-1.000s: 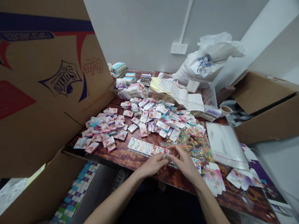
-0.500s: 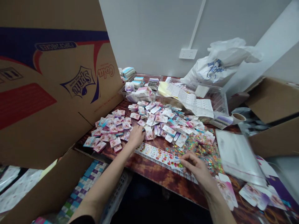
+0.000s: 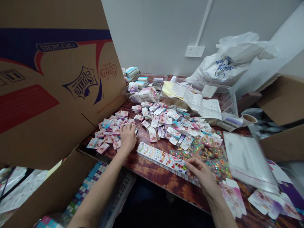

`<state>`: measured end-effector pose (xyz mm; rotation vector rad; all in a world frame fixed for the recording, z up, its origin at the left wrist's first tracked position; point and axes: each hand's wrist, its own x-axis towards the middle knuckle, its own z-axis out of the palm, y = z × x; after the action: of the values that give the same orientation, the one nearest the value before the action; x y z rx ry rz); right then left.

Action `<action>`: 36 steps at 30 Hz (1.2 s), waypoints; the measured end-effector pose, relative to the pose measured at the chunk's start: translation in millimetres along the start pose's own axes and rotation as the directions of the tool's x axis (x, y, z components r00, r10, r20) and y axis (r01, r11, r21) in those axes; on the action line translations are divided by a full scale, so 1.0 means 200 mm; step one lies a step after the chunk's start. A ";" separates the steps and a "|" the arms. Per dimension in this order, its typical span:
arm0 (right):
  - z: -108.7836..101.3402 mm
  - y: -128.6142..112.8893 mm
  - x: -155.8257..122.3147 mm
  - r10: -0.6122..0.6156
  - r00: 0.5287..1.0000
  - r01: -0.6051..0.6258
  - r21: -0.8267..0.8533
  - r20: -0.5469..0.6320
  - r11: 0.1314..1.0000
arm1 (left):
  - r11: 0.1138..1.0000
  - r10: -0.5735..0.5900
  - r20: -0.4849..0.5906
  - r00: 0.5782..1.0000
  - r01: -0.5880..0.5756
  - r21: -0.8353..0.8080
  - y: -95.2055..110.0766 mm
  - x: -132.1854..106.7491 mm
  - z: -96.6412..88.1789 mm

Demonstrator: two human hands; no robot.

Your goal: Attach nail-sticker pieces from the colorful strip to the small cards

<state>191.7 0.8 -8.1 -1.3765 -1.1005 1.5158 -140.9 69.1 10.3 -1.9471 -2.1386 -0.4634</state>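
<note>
Two hands at work on a cluttered desk [image 3: 152, 172]

The left hand [image 3: 128, 137] rests curled on the pile of printed cards [image 3: 108, 133]; the right hand [image 3: 199, 172] pinches the end of a long sticker strip [image 3: 161, 160].

Printed cards [image 3: 161, 120] are spread across the tabletop [image 3: 154, 177], with plastic trays [image 3: 234, 107] placed behind them and a cardboard box [image 3: 47, 95] stood at the left.

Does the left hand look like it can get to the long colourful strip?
Probably yes: the left hand rests just beside the long colourful strip, and no cards seem to lie between them.
</note>
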 end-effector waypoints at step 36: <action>0.17 -0.16 0.05 -0.181 0.968 0.201 0.104 -0.173 0.974 | 0.782 0.518 0.258 0.816 -0.329 -0.530 0.50 -0.29 -0.12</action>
<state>156.5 17.1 20.6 -1.2493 -0.9928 1.2860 -36.5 13.6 21.3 -2.9382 -1.7711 -0.5716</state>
